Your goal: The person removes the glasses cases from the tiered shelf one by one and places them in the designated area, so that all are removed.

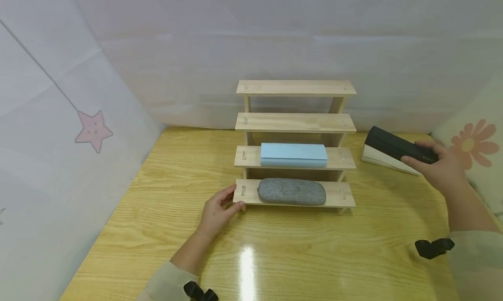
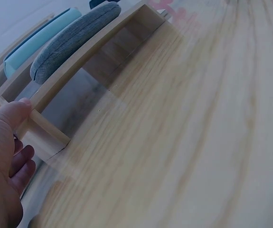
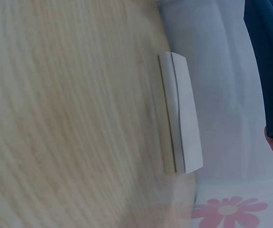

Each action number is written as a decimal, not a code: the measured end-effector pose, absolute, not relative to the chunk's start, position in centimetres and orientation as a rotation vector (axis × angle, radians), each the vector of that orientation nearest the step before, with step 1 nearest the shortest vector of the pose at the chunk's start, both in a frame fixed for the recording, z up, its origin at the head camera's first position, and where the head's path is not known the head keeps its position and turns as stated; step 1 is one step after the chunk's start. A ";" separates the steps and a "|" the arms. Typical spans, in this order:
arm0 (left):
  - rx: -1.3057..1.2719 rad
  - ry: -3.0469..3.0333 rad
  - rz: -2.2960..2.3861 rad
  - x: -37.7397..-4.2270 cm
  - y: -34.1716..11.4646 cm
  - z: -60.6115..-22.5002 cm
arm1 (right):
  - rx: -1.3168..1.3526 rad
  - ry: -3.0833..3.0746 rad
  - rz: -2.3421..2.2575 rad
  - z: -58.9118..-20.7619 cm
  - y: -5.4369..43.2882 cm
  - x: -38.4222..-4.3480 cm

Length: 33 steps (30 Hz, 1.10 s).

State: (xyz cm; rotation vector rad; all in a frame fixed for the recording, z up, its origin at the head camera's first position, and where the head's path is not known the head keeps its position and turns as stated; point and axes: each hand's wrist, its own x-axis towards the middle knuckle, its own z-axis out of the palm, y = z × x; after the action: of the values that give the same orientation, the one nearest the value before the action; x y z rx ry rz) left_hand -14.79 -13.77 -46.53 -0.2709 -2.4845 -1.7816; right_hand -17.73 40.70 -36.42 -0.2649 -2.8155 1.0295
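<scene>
My left hand (image 1: 217, 211) grips the left end of the lowest step of a wooden tiered shelf (image 1: 295, 122), thumb on its front edge. A grey fabric glasses case (image 1: 291, 191) lies on that lowest step. One step higher sits a light blue glasses case (image 1: 293, 155). Over at the right, my right hand (image 1: 446, 168) holds a black glasses case (image 1: 397, 145) by its right end. A white case (image 3: 187, 114) rests on the table below the black one, which overlaps it in the head view; the right wrist view shows the two apart.
The shelf stands on a wood-grain table (image 1: 177, 170). White sheeting (image 1: 196, 61) rises behind and at both sides, with a pink star (image 1: 94, 131) printed on the left and a pink flower (image 1: 473, 144) on the right.
</scene>
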 end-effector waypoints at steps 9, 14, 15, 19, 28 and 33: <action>-0.266 -2.492 -1.781 -14.7 -13.7 -46.4 | -0.321 -2.813 1.038 -38.5 40.8 -17.1; -0.261 -2.500 -1.781 -14.6 -13.7 -46.3 | -0.342 -2.860 1.069 -39.2 40.7 -16.9; -0.259 -2.501 -1.784 -14.6 -13.7 -46.3 | -0.341 -2.868 1.075 -39.4 40.8 -16.9; -0.256 -2.504 -1.795 -14.6 -13.7 -46.3 | -0.326 -2.888 1.053 -39.9 40.8 -16.8; -0.247 -2.500 -1.806 -14.7 -13.7 -46.4 | -0.342 -2.925 1.071 -41.1 41.0 -16.7; -0.241 -2.500 -1.808 -14.7 -13.7 -46.4 | -0.327 -2.943 1.068 -41.5 41.1 -16.7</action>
State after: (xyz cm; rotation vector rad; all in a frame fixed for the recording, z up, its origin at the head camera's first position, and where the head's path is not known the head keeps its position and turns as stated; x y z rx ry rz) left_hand -14.66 -13.72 -46.37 -0.2406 -2.4998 -1.8082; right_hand -16.72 41.06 -41.54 -0.3267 -2.9429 1.0685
